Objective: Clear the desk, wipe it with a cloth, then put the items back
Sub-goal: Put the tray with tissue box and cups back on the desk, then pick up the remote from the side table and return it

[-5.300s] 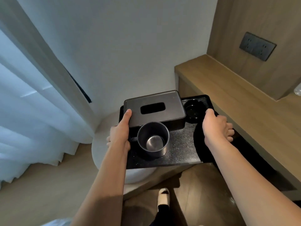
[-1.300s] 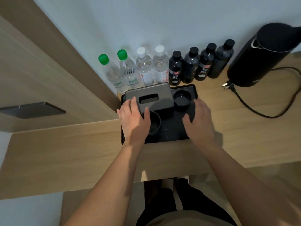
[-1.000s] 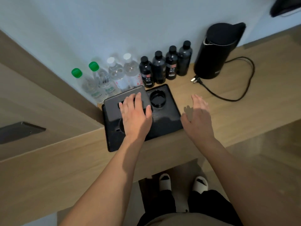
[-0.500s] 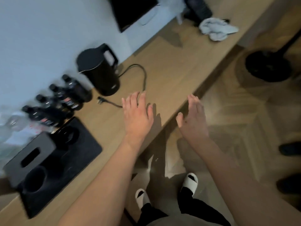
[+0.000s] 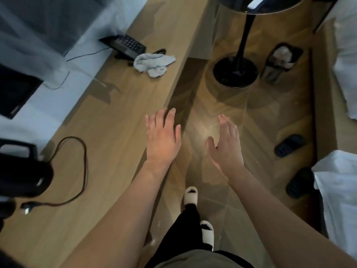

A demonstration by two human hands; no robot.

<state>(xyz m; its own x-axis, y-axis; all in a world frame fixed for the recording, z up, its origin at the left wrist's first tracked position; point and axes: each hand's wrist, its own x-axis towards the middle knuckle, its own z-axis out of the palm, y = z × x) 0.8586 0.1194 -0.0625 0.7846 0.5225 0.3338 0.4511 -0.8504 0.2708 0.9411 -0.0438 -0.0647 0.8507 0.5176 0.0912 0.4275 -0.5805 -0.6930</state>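
Both hands empty, fingers straight and loosely spread, palms down. Left hand (image 5: 162,136) over the table's (image 5: 108,132) front edge; whether it touches the wood, can't tell. Right hand (image 5: 226,144) out over the floor (image 5: 222,105), apart from the left, holding nothing.

Cloth (image 5: 154,63), grey and crumpled, lies on the table well ahead of the hands, near the front edge. Just behind it, touching or nearly so, a dark phone (image 5: 128,45) with a keypad, thin cord running off toward the wall.

Black kettle (image 5: 23,171) at the left edge of view, partly cut off and blurred. Its cord (image 5: 81,151) loops across the table, plug (image 5: 27,207) lying loose on the wood.

On the floor: a round black stand base (image 5: 235,71) with pole rising out of frame, a bin (image 5: 281,62) beside it, two dark slippers (image 5: 289,145) near the white bedding (image 5: 340,190) at right. Person's feet in pale slippers (image 5: 191,195) below the hands.
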